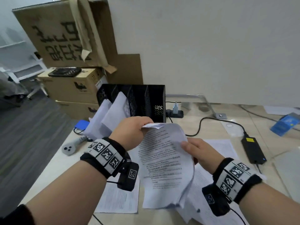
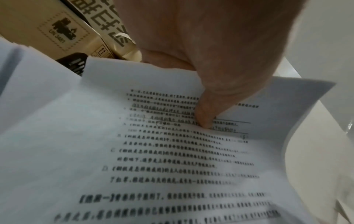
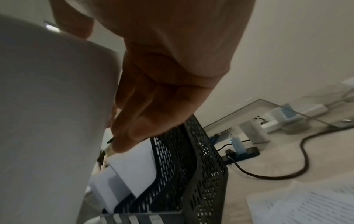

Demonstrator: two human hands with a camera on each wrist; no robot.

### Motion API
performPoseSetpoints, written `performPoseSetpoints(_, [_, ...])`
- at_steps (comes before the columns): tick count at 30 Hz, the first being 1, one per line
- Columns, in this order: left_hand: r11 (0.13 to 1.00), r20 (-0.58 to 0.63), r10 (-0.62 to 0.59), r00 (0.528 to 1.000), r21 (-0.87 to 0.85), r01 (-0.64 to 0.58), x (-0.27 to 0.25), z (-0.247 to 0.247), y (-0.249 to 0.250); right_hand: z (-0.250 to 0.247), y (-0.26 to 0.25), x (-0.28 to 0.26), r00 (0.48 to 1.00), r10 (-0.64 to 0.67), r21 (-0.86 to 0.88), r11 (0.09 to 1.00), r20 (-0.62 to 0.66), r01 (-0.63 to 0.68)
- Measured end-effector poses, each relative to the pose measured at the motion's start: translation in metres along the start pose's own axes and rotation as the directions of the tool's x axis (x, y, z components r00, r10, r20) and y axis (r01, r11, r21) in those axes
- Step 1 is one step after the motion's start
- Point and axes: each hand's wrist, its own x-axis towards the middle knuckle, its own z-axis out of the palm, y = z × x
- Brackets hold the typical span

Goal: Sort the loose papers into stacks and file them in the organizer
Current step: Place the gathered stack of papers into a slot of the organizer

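I hold a stack of printed papers (image 1: 164, 161) upright and slightly curled above the desk. My left hand (image 1: 142, 127) grips its top edge, and in the left wrist view the thumb (image 2: 205, 115) presses on the printed papers (image 2: 172, 159). My right hand (image 1: 188, 148) holds the right edge, its fingers (image 3: 145, 113) curled behind the papers' blank back (image 3: 47, 121). The black mesh organizer (image 1: 146, 99) stands just beyond the stack, with filed sheets (image 1: 112, 114) leaning out of its two left slots. Loose printed sheets (image 1: 118, 198) lie on the desk under my hands.
Cardboard boxes (image 1: 69, 39) are piled at the back left, past the desk's left edge. A power strip (image 1: 175, 113), a cable and a black power adapter (image 1: 253, 150) lie to the right of the organizer (image 3: 191, 159). A grey controller (image 1: 69, 148) sits at the left.
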Motion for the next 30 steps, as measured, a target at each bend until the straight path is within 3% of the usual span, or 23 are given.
performPoseSetpoints(2, [1.0,0.002,-0.004,1.0,0.007,0.004,0.004,-0.003,-0.015,0.012,0.002,0.014,0.998,0.058,-0.018,0.998,0.014,-0.058])
performPoseSetpoints(4, [1.0,0.0,0.011,1.0,-0.02,-0.011,0.008,-0.005,-0.027,0.023,0.005,0.03,0.994,0.083,-0.198,0.975,-0.074,-0.097])
performPoseSetpoints(6, [0.997,-0.094,0.028,0.995,-0.064,-0.034,0.014,-0.008,-0.042,0.03,0.007,0.047,0.977,0.076,-0.278,0.952,-0.2,-0.131])
performPoseSetpoints(9, [0.988,-0.321,-0.092,0.942,-0.149,0.046,0.015,-0.011,-0.076,0.031,0.007,0.065,0.917,0.076,-0.173,0.973,-0.392,-0.154])
performPoseSetpoints(11, [0.944,-0.322,-0.264,0.909,-0.279,0.175,0.007,-0.01,-0.098,0.033,0.006,0.072,0.865,0.107,-0.019,0.991,-0.491,-0.133])
performPoseSetpoints(13, [0.876,-0.147,-0.409,0.901,-0.339,0.342,-0.004,-0.003,-0.119,0.041,0.002,0.081,0.807,0.143,0.089,0.99,-0.573,-0.112])
performPoseSetpoints(15, [0.843,0.204,-0.44,0.875,-0.242,0.48,-0.012,0.007,-0.132,0.052,-0.004,0.093,0.756,0.156,0.125,0.987,-0.636,-0.098])
performPoseSetpoints(17, [0.847,0.552,-0.365,0.75,-0.138,0.514,-0.018,0.021,-0.135,0.061,-0.009,0.105,0.719,0.14,0.113,0.99,-0.68,-0.086])
performPoseSetpoints(19, [0.862,0.698,-0.298,0.651,-0.096,0.497,-0.02,0.032,-0.131,0.07,-0.011,0.115,0.708,0.097,0.049,0.995,-0.7,-0.088])
performPoseSetpoints(21, [0.833,0.737,-0.295,0.607,-0.113,0.542,-0.017,0.04,-0.127,0.079,-0.014,0.121,0.71,0.062,-0.014,0.995,-0.702,-0.1])
performPoseSetpoints(23, [0.693,0.786,-0.276,0.554,-0.237,0.681,-0.011,0.05,-0.126,0.087,-0.016,0.124,0.716,0.036,-0.059,0.992,-0.697,-0.107])
performPoseSetpoints(25, [0.436,0.83,-0.213,0.515,-0.391,0.811,-0.004,0.063,-0.126,0.093,-0.017,0.128,0.712,0.012,-0.112,0.986,-0.702,-0.127])
performPoseSetpoints(28, [0.115,0.776,-0.206,0.597,-0.586,0.802,0.005,0.078,-0.115,0.1,-0.016,0.133,0.708,0.013,-0.144,0.976,-0.706,-0.162])
performPoseSetpoints(29, [0.039,0.746,-0.237,0.622,-0.633,0.773,0.009,0.081,-0.111,0.1,-0.012,0.134,0.707,0.023,-0.147,0.973,-0.707,-0.18])
performPoseSetpoints(30, [0.016,0.713,-0.28,0.642,-0.666,0.746,0.014,0.083,-0.109,0.101,-0.01,0.134,0.71,0.031,-0.153,0.969,-0.704,-0.194])
